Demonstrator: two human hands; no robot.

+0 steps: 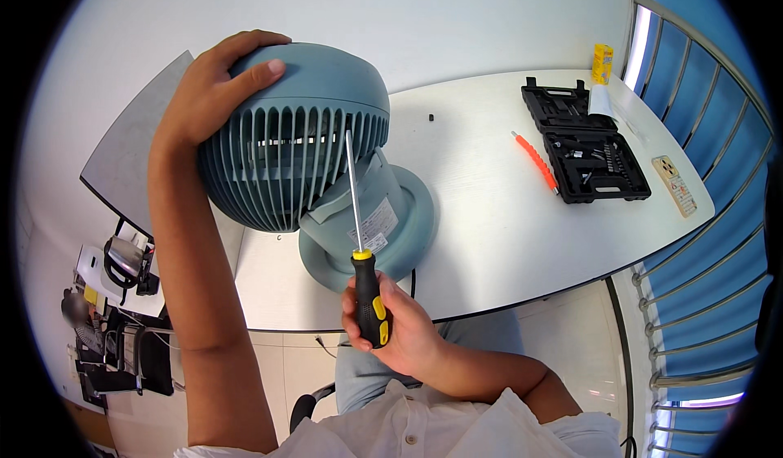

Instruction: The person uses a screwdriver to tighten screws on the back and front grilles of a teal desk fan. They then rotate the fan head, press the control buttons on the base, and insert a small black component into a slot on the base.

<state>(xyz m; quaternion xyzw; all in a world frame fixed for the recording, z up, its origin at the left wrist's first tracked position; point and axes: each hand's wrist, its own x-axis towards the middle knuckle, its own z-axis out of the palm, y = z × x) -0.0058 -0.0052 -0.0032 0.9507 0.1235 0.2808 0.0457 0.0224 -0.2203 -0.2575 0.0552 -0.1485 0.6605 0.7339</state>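
Note:
A grey-green desk fan [314,83] stands on the white table, its slatted rear grille facing me and its head turned on a round base [412,230]. My left hand [232,79] lies over the top left of the fan's housing, fingers spread around it. In my right hand [400,323] is a screwdriver [373,299] with a black and yellow handle, gripped from below. Its long metal shaft points up, and the tip overlaps the right part of the grille. Whether the tip goes in between the slats or sits on a screw, I cannot tell.
On the white table [481,254], an open black tool case [599,190] lies at the right. Beside it are an orange flexible shaft [536,162], a remote control [675,187] and a yellow box [602,64]. A small black piece [431,118] lies behind the fan. Metal railing [693,327] borders the right.

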